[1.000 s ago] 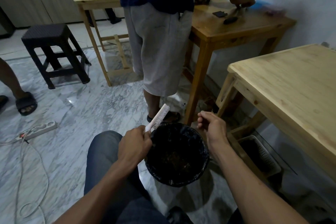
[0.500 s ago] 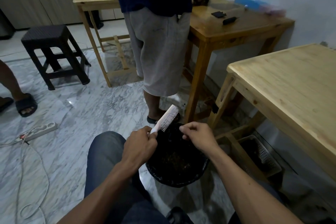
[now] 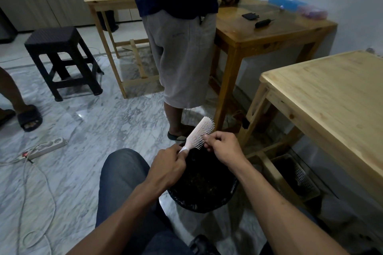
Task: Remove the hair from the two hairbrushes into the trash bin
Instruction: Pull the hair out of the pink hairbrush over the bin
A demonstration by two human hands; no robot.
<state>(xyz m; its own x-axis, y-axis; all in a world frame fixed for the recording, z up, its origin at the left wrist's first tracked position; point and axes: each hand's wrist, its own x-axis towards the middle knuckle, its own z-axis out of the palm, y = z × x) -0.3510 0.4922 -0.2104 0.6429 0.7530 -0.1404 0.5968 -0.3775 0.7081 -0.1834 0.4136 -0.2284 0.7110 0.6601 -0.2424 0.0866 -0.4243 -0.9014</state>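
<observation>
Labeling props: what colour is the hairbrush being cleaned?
Pale pink, near white, bristles included. The hairbrush shows best in the head view, the only one.

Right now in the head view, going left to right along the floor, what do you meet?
White power strip → black plastic stool → left hand holding the white hairbrush → right hand at its bristles, over the black-lined trash bin → pale wooden table.

Below our left hand (image 3: pixel 169 168) and right hand (image 3: pixel 224 148) the trash bin (image 3: pixel 204 190) stands open, nothing across its mouth. A standing person's legs (image 3: pixel 176 116) block the way just beyond the hands, and a light table (image 3: pixel 323 97) walls off the right. To the left, bare floor (image 3: pixel 103 128) leaves room.
</observation>
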